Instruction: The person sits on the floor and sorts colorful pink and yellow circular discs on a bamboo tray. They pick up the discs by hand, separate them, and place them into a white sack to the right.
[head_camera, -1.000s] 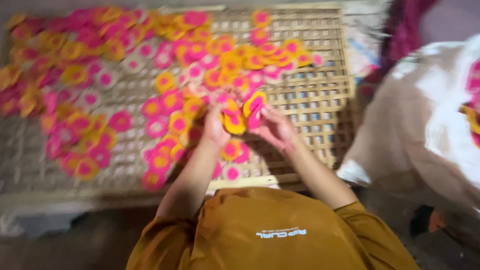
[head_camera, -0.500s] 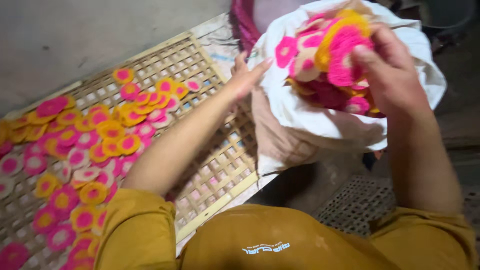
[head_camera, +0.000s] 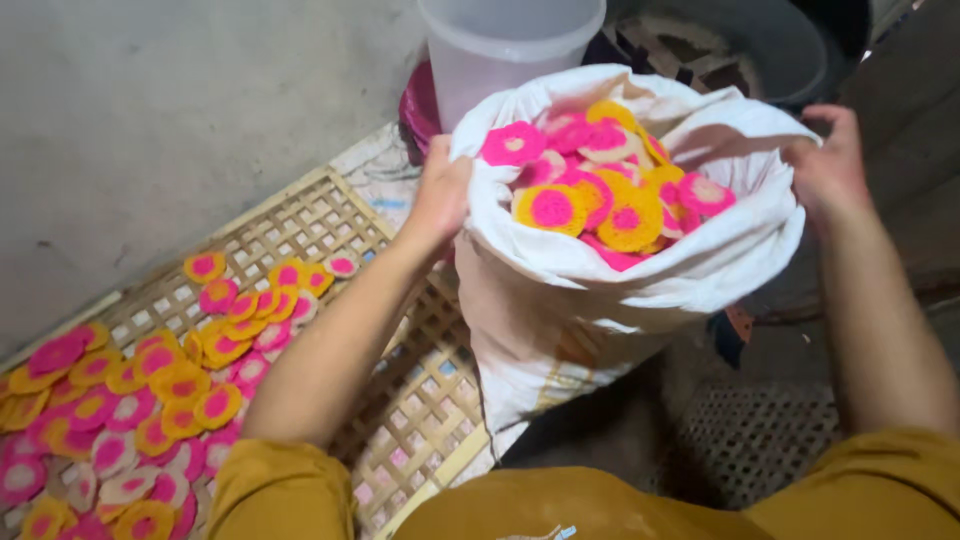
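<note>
We find the left hand (head_camera: 440, 195) and right hand (head_camera: 828, 165) each gripping the rim of the white sack (head_camera: 640, 290) — it stands beside the bamboo rack (head_camera: 420, 400). Many pink-and-yellow discs (head_camera: 600, 195) fill it; many others (head_camera: 170, 390) lie on the rack — about half gathered, we judge.

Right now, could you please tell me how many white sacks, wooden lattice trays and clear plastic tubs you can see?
White sack: 1
Wooden lattice tray: 1
Clear plastic tub: 1
Total: 3

A plastic tub (head_camera: 505, 45) stood just behind my sack (head_camera: 640, 290); bare lattice tray (head_camera: 420, 400) lay free at its left.
</note>
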